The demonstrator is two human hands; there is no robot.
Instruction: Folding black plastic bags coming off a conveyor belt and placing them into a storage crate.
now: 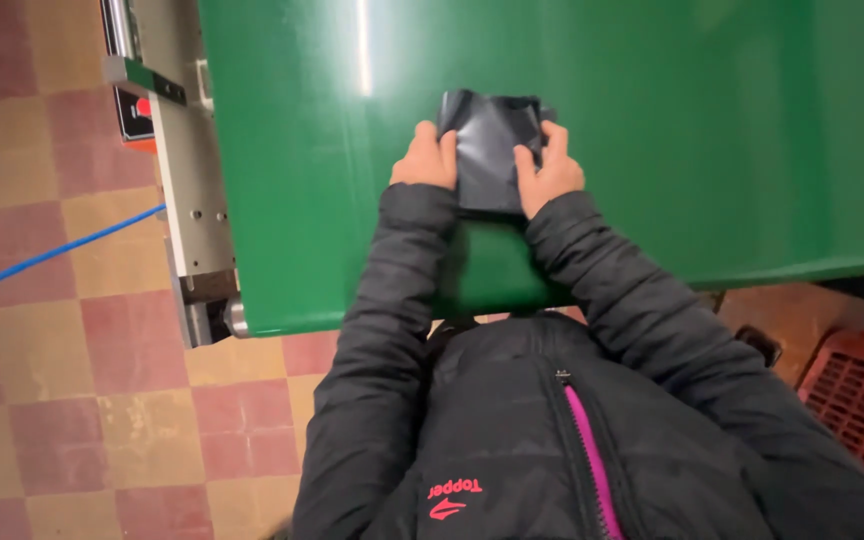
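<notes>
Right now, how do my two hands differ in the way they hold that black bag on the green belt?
The left hand sits at the black bag's left edge, fingers curled, mostly off it. The right hand lies further onto the bag, thumb across its face and fingers over the right edge. Both press it onto the green belt.

Lighting was moderate and even, coming from overhead. A narrow vertical streak of glare ran down the green surface [652,140] near its upper middle, with a softer sheen spread around it. The black pouch [489,150] carried a dull grey reflection. Shadow lay under the sleeves and darkened the jacket [552,440]. Focus was slightly soft throughout; the checked floor [72,400] bowed mildly toward the left edge.
</notes>
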